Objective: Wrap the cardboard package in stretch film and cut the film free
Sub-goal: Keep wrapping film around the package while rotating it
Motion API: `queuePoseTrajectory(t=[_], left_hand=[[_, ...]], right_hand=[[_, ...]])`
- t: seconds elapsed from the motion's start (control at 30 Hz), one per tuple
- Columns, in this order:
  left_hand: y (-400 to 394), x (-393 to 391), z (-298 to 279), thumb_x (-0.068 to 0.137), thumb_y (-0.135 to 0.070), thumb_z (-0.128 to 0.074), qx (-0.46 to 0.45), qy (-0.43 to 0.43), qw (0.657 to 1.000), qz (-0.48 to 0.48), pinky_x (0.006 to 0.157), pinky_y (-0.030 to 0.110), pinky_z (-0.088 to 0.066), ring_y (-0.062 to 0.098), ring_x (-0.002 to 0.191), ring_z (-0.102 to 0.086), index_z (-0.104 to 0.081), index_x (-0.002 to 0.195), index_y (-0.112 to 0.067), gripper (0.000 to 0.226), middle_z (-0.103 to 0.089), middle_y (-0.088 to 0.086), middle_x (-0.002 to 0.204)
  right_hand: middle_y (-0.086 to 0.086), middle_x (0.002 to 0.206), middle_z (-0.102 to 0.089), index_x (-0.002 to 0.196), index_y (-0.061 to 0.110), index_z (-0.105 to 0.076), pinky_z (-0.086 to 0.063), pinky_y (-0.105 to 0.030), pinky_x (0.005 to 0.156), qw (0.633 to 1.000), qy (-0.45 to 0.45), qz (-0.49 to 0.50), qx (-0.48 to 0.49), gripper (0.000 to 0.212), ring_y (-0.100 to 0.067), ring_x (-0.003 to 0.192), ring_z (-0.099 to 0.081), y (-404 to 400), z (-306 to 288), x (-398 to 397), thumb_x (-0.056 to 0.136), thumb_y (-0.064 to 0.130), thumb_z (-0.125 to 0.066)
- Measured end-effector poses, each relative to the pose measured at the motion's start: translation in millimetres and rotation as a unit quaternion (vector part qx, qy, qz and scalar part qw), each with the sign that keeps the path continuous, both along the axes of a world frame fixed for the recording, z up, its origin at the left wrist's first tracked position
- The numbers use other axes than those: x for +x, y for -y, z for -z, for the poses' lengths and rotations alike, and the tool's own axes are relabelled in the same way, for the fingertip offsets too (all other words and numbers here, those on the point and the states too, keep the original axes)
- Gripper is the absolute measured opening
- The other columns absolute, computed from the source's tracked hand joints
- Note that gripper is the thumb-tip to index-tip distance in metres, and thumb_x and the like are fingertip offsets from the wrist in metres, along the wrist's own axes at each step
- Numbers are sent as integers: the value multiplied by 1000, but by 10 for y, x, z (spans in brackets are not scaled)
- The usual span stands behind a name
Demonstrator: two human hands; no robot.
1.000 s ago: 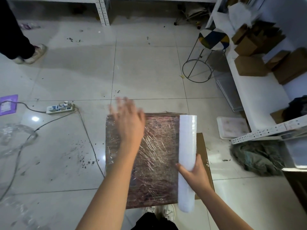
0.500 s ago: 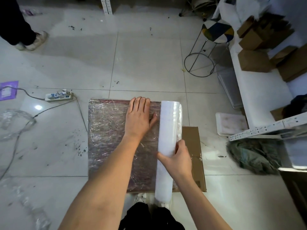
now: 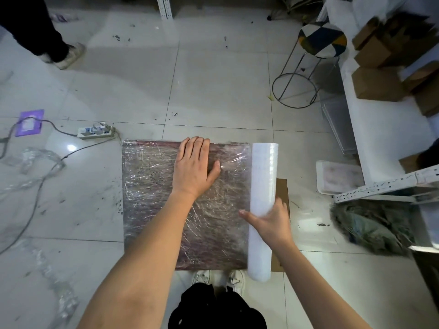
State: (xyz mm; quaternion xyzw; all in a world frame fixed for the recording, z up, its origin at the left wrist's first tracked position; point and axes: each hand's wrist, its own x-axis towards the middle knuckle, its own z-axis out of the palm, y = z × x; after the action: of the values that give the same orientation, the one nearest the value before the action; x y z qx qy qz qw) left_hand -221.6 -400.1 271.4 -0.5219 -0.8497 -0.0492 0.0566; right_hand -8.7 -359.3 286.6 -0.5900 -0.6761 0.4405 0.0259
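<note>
1. At the bottom edge of the view, the person's white shoes (image 3: 217,280) and dark trousers (image 3: 216,307) show just below the near edge of the cardboard package (image 3: 152,198).
2. On the tiled floor (image 3: 213,86) the package lies flat, its top already covered in wrinkled stretch film (image 3: 213,222); a bare strip of cardboard (image 3: 282,188) shows at its right side, beyond the roll.
3. The right hand (image 3: 273,222) holds the white film roll (image 3: 262,186) near its middle, thumb stretched out to the left over the film and fingers curled round the roll's right side. The roll lies along the package's right edge, its near end overhanging the near edge.
4. The left hand (image 3: 193,169) rests palm down on the wrapped top near the far edge, fingers straight and close together, thumb spread toward the roll. It grips nothing, only pressing on the film.
5. A taut sheet of film runs from the roll toward the left hand's thumb.
6. To the left lie a power strip (image 3: 96,132) with its cable and loose clumps of film scrap (image 3: 35,160).
7. To the right stand a white tray (image 3: 338,176) and a shelf rack (image 3: 384,134) with brown boxes (image 3: 377,84).
8. Farther off are a wire-legged stool (image 3: 322,39) and another person's leg and shoe (image 3: 69,55).
</note>
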Motion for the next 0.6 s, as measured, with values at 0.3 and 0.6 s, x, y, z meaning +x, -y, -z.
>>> queuePoseTrajectory(t=[0.3,0.6], left_hand=[[-17,-66,6,92,-46,-33,18,13,1000,-2,112,40,-16,34,118,-51,-50,126,2,60,-57,19,122],[-30,-88,2,94,-46,-29,10,29,999,13,113,40,-13,33,119,-51,-49,128,2,62,-57,19,123]], right_hand=[[2,108,-57,114,16,-42,-48,-18,68,975,-171,24,-142,47,-3,93,-57,-122,22,70,82,38,-68],[8,87,-55,102,12,-41,-49,-34,67,997,-70,44,-7,58,-16,81,-57,-213,87,42,72,49,-75]])
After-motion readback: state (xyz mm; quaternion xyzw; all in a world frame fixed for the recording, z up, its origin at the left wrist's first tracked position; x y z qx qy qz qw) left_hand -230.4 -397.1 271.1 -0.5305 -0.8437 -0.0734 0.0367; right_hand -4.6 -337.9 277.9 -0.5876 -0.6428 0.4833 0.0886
